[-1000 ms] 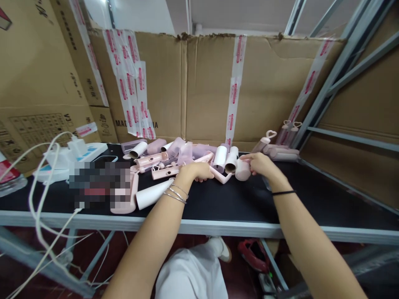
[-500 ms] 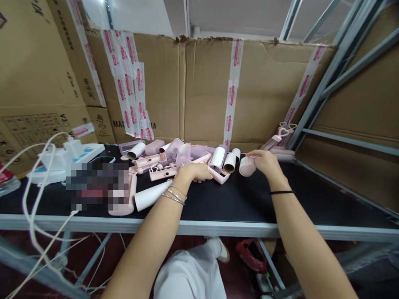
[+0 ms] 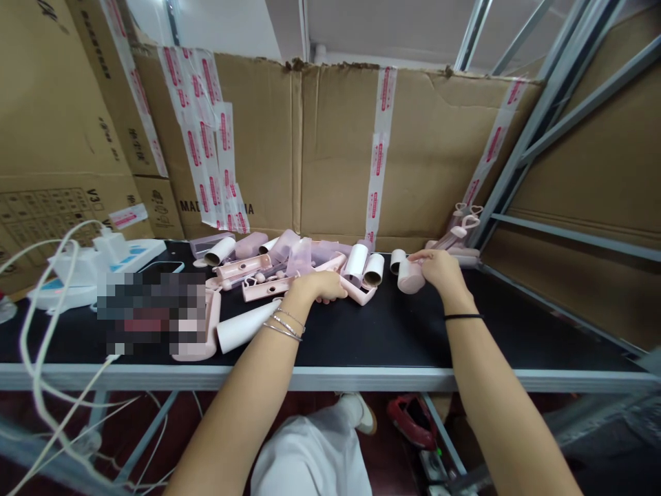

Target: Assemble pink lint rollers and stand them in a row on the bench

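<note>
My right hand [image 3: 440, 270] is closed around a pale pink cylindrical piece [image 3: 412, 277] with a rounded end, just above the black tabletop. Close to that piece is a short white tube [image 3: 397, 260]. My left hand [image 3: 326, 285] lies palm down by the pile, its fingers curled under and mostly hidden. Beside its fingertips is a pink angled housing part [image 3: 361, 292]; whether the hand grips it does not show. Behind are two more white tubes, one upright-leaning [image 3: 356, 264] and one with an open end [image 3: 373, 270]. A longer white tube [image 3: 242, 329] lies by my left wrist.
Pink and translucent lilac parts [image 3: 251, 246] are heaped along the back. More pink parts with heart-shaped loops [image 3: 459, 233] lean in the right corner. At left are a power strip [image 3: 137, 255], white cables [image 3: 34, 337] and a phone [image 3: 164, 267]. Cardboard [image 3: 330, 151] walls the back.
The short white tube beside the pink cylinder has shifted right, away from the other tubes. The pink cylinder has turned slightly in my right hand. My left hand stays nearly in place.
</note>
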Demonstrator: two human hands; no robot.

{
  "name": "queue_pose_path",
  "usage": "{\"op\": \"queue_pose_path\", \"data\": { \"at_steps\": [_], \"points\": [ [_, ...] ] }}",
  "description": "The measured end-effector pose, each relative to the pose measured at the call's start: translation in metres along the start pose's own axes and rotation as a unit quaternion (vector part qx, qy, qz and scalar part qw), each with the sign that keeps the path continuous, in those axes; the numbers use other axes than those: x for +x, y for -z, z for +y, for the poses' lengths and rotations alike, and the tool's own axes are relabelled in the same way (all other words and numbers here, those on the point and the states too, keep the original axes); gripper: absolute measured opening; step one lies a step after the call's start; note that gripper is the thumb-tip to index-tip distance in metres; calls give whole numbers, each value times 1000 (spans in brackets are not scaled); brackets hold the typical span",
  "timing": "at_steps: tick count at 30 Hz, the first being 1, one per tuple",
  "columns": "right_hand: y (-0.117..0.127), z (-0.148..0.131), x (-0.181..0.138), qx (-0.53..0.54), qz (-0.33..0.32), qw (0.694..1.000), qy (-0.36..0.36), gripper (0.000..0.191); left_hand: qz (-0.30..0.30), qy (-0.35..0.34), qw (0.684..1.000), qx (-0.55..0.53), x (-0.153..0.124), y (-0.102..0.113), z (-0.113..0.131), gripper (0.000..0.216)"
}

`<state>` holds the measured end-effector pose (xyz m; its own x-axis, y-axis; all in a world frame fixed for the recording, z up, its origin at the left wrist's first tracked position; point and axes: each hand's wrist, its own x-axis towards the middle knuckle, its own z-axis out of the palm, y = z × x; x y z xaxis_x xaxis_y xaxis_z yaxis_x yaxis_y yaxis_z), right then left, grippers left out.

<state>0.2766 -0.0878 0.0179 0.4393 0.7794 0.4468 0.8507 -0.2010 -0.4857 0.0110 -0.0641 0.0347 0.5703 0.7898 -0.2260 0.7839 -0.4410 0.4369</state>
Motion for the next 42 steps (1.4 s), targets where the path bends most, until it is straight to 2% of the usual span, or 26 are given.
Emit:
{"op": "queue_pose_path", "data": {
  "at_steps": [6, 12, 17, 24, 31, 39, 41, 42],
  "points": [
    [1, 4, 2, -13, -6, 1000, -14, 41, -9, -15, 999, 29, 0, 1, 2, 12],
    [0, 7, 4, -18, -14, 999, -24, 40, -6, 2, 999, 49, 0, 1, 4, 14],
    [-1, 6, 3, -13, -24, 999, -21, 40, -29, 5, 996, 90, 0, 3, 5, 21],
    [0, 4, 2, -15, -27, 999, -11, 40, -26, 1, 998, 62, 5, 0, -1, 21],
    [2, 0, 0, 5, -7, 1000, 0, 39, -15, 6, 999, 31, 10, -2, -6, 18],
    [3, 1, 1, 47, 13, 999, -1, 39, -18, -4, 998, 67, 2, 0, 2, 15],
    [3, 1, 1, 70, 36, 997, 8, 41, -16, -3, 997, 69, 1, 1, 3, 16],
    [4, 1, 1, 86, 68, 994, 15, 43, -15, -2, 997, 71, 1, 1, 3, 17]
  ]
}}
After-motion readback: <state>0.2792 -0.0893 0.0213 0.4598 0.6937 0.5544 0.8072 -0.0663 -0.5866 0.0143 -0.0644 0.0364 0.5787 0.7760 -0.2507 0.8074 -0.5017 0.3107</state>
